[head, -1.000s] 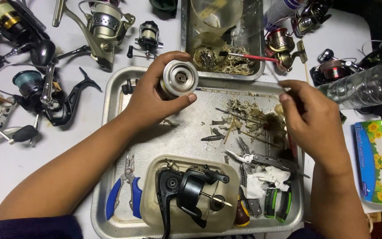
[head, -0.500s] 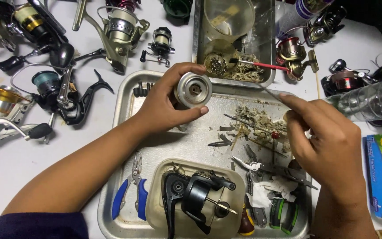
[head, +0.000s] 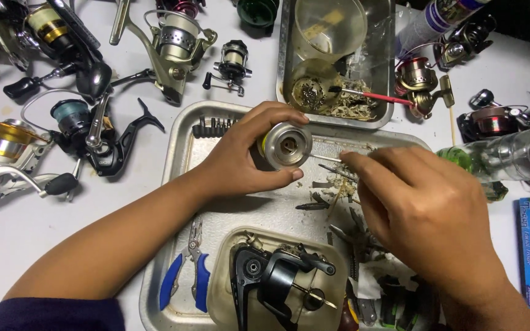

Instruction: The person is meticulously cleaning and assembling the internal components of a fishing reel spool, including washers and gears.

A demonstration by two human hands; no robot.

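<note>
Far left of the tabletop (head: 7, 245): spinning reels (head: 75, 132) lying about, well clear of the work. Blue-handled pliers (head: 185, 279) rest in the steel tray (head: 173, 165). Left hand (head: 240, 162), fingers clamped around a silver spool (head: 285, 145), holds it above the tray with the bore facing up. Right hand (head: 418, 208), fingers pinched on a thin metal pick (head: 329, 159), has the tip just beside the spool rim. Below: black reel body (head: 277, 279) sitting in a tan dish (head: 222, 300). Risks, as I judge them: the pick skids off the smooth rim and jabs the left thumb; a loosened part drops into the tray debris (head: 338, 190) and gets lost.
</note>
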